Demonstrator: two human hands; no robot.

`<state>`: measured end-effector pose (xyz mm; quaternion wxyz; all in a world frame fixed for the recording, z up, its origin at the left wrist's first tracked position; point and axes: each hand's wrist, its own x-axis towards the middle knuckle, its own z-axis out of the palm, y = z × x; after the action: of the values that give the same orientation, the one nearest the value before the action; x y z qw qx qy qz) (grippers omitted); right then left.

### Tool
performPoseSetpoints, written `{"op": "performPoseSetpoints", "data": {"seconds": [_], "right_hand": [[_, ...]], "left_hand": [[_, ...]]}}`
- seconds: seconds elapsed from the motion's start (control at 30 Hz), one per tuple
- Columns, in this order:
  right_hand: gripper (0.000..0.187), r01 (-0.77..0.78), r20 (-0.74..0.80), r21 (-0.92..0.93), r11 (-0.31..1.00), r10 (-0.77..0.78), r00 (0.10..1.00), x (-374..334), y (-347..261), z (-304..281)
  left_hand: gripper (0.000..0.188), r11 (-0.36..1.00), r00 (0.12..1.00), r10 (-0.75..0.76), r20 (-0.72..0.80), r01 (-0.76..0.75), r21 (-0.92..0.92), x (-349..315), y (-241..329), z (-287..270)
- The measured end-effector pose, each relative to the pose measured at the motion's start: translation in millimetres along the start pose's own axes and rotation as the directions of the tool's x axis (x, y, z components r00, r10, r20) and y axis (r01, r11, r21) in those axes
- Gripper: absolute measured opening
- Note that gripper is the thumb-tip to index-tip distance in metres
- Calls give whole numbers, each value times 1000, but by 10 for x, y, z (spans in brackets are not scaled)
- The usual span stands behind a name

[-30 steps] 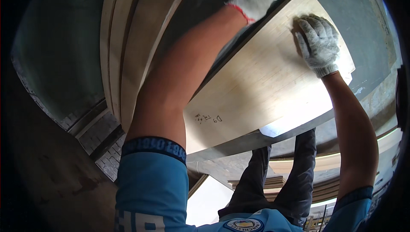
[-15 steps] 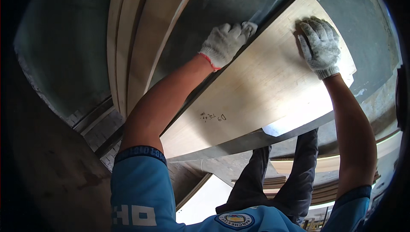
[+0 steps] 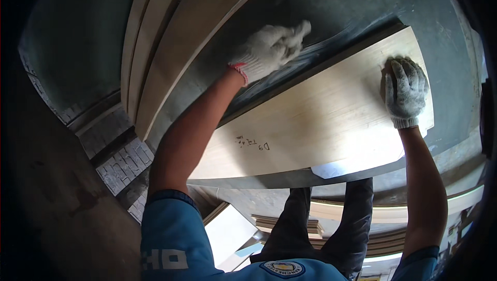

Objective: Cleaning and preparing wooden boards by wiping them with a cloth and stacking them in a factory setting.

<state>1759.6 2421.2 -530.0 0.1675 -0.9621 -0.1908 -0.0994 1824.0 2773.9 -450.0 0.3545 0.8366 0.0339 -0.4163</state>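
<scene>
Dark worktop carries the panel near its front edge. Right hand lies on it, fingers extended; left hand is blurred beyond the panel's far side, its grip I cannot tell. Edge work seems in hand; next move needs the panel steady.

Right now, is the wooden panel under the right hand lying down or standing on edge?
Lying down: the panel shows its broad face upward on the dark tabletop, right hand on top.

The dark table bears a panel and curved boards.
</scene>
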Motion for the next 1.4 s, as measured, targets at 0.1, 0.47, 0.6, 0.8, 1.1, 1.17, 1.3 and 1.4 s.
{"op": "performPoseSetpoints", "data": {"seconds": [0.1,0.47,0.6,0.8,1.1,1.17,1.3,1.4], "right_hand": [[30,15,16,-29,999,-14,1000,10,-35,-7],[30,54,0,-27,998,-54,999,24,-2,-17],[30,52,3,-33,998,-52,999,41,-9,-37],[30,56,-6,-6,998,-56,998,36,-13,-7],[31,31,-56,-87,996,-36,998,64,-64,-45],[31,26,-62,-106,994,-32,998,37,-90,2],[32,34,-47,-134,990,-41,998,-21,-71,58],[32,30,15,-203,979,-27,1000,-91,-3,110]], "left_hand": [[39,966,888,221,-403,-256,-34,48,-171,92],[23,988,962,44,-270,-3,153,-545,-787,128],[35,727,981,3,-193,130,675,-541,-835,92],[33,587,836,533,-132,-253,769,-107,-781,295],[14,577,765,630,-133,-346,740,756,351,617],[15,547,707,692,-147,-380,746,996,578,639],[18,610,808,588,-24,-424,669,1293,1036,362],[19,396,688,725,40,-463,793,1214,751,363]]}}
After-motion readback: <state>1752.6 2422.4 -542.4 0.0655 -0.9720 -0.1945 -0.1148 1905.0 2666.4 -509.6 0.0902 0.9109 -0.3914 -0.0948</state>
